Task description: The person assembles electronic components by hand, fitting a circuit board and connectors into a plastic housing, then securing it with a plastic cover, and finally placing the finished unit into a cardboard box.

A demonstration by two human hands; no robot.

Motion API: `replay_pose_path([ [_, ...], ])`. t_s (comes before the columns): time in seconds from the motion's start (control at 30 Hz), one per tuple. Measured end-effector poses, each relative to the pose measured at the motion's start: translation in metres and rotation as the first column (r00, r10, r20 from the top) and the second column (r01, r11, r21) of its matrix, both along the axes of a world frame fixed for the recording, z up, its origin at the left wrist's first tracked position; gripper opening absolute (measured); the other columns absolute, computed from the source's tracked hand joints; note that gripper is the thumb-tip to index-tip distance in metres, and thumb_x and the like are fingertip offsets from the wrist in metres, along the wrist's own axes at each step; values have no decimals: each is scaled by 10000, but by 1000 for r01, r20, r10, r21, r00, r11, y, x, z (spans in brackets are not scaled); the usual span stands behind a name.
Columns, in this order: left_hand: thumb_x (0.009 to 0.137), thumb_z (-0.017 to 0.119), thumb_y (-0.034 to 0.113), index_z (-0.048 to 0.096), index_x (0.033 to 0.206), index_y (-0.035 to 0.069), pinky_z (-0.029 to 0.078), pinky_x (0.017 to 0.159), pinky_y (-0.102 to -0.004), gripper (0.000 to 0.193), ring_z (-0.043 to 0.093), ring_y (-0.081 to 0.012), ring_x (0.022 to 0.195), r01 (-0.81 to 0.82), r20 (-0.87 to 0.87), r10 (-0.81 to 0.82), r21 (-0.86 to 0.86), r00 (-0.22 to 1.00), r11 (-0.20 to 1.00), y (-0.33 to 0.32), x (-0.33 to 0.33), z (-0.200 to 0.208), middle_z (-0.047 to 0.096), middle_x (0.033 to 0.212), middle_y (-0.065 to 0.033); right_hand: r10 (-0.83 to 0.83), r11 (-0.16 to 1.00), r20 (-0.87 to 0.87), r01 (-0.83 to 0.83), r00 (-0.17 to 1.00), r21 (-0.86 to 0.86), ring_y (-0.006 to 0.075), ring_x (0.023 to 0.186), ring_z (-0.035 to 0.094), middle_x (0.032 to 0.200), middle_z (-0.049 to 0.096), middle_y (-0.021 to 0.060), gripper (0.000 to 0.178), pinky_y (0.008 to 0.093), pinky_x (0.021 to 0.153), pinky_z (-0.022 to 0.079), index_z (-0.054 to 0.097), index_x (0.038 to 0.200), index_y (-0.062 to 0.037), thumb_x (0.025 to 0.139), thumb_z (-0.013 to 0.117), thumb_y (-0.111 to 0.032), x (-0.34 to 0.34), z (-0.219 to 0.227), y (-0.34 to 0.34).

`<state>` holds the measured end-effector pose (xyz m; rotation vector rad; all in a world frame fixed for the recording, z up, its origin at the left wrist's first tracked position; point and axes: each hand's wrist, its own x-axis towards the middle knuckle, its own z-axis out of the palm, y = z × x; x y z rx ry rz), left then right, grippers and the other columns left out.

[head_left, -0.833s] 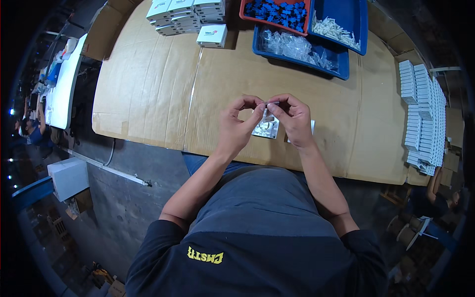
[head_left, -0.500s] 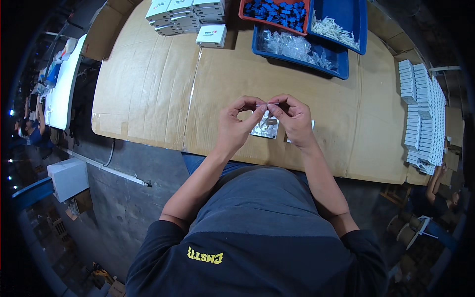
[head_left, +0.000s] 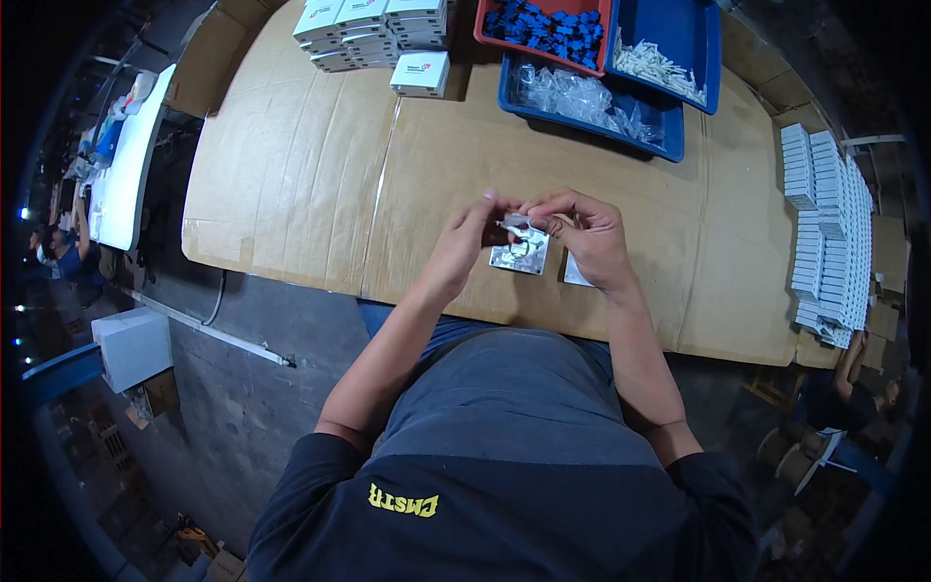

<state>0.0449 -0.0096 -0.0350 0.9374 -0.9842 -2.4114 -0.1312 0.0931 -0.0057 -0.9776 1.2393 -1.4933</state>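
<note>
My right hand (head_left: 589,236) pinches a small clear plastic bag (head_left: 517,222) between thumb and fingers. Close beside the bag is my left hand (head_left: 467,244), its thumb and fingers apart and slightly blurred. Whether a left fingertip touches the bag cannot be made out. Under both hands a shiny silver flat packet (head_left: 519,260) lies on the cardboard-covered table (head_left: 446,165). A white flat piece (head_left: 575,273) shows partly from beneath my right hand.
Beyond my hands stand a red bin (head_left: 482,34) of blue parts, a blue bin (head_left: 713,58) of white slim pieces and another blue bin (head_left: 592,134) of clear plastic bags. White boxes (head_left: 420,75) stack at the far left; white box stacks (head_left: 824,233) line the right edge.
Both hands pinched the small clear bag's edge together before. My left fingers have since spread apart, while the right hand keeps its pinch and has shifted slightly right.
</note>
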Motion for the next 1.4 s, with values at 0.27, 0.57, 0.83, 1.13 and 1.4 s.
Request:
replay_pose_path([
  [0.27,1019,685,202,707,1158,9,565,771,-260,239,655,-95,809,0,-70,5,71,998,997,1,2,5,701,946,-24,70,988,-176,-93,982,-121,213,1199,640,1338,647,133,227,338,999,538,717,1153,13,927,712,29,-18,7,8],
  [0.57,973,742,135,702,1066,-15,559,829,-269,181,660,-102,903,-121,-28,120,-403,992,907,3,-3,16,711,964,-43,2,992,88,-13,996,125,144,1051,664,1256,635,130,403,280,937,558,586,1331,38,942,688,52,-11,-2,9],
  [0.83,988,701,75,671,1152,-17,560,856,-277,190,661,-104,916,-180,-63,168,-365,984,914,4,-2,22,689,991,-39,-61,996,125,52,990,75,109,984,642,1048,651,61,424,251,880,564,595,1338,14,930,694,73,2,-4,4],
  [1.13,990,683,60,596,1182,13,549,871,-281,216,642,-100,967,-115,-55,102,-361,993,925,2,1,14,644,1024,-34,-115,990,71,108,991,94,102,937,671,1043,699,73,314,245,834,565,639,1235,30,932,721,42,9,-8,1],
  [1.4,983,703,78,581,1253,16,532,875,-261,303,633,-94,973,9,-6,-14,-469,1000,883,3,-1,30,650,1059,-40,-171,984,90,165,981,74,112,956,686,1045,711,83,275,241,853,569,638,1214,40,947,702,45,9,-11,-1],
])
